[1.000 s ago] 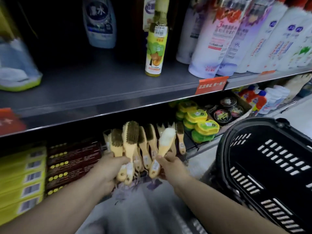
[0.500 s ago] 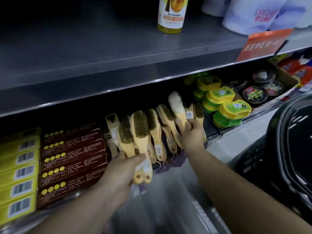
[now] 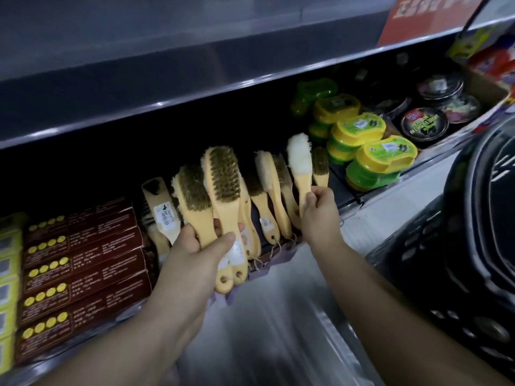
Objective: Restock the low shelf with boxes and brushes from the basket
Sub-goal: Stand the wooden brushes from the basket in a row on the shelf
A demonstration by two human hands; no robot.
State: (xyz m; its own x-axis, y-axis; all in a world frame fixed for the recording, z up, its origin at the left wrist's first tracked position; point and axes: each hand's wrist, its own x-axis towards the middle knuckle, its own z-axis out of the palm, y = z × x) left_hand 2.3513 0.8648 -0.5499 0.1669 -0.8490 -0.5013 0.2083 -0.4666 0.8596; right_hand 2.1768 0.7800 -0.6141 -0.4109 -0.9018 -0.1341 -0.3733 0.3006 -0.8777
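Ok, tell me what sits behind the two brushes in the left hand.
A labelled brush leans just behind at their left, another handle at their right. The two held brushes and the left hand cover anything directly behind; the shelf's back is dark.

Wooden brushes (image 3: 223, 176) in left hand (image 3: 195, 254), right hand (image 3: 320, 210)

One wide-angle view from a camera worn on the person's head. It looks forward and steeply down, close to a low shelf (image 3: 418, 182). The upper shelf edge (image 3: 195, 87) runs from 9 to 2 o'clock. Both forearms enter from 6 o'clock. The left hand (image 3: 192, 252) and right hand (image 3: 320, 210) grip brushes (image 3: 223, 174) near centre. A basket (image 3: 487, 218) fills 3 to 4 o'clock.
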